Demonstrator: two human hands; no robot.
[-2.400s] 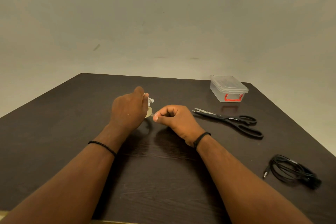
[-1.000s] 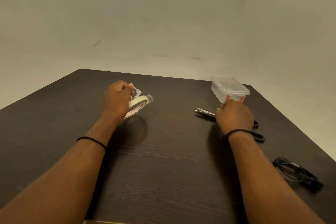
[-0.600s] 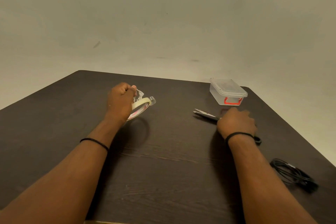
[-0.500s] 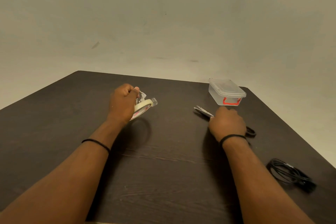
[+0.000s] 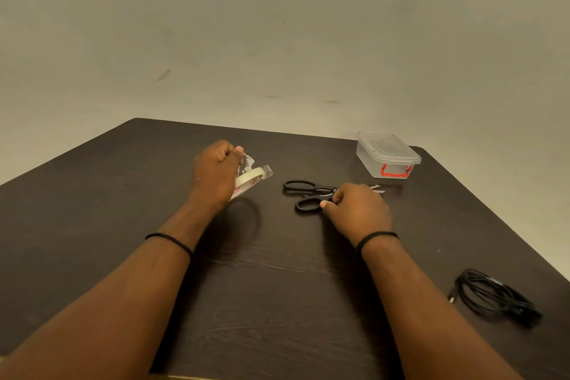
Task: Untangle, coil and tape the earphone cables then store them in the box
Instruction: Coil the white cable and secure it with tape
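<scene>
My left hand point(image 5: 216, 174) grips a roll of pale tape point(image 5: 248, 182) together with a white earphone bundle point(image 5: 247, 161), held just above the dark table point(image 5: 271, 281). A short tab of tape sticks out to the right of the roll. My right hand point(image 5: 357, 208) holds the black scissors point(image 5: 303, 196) near their pivot; the handles point left toward the tape and the blade tips show past my knuckles. A coiled black earphone cable point(image 5: 493, 298) lies at the right edge of the table. The clear lidded box with a red latch point(image 5: 387, 155) stands at the far right.
The table's right edge runs close by the black cable and the box. A plain wall rises behind the table.
My right hand left the tape, reached the scissors at the right, and has turned and dragged them left so their handles now face the tape. My left hand kept the roll.
</scene>
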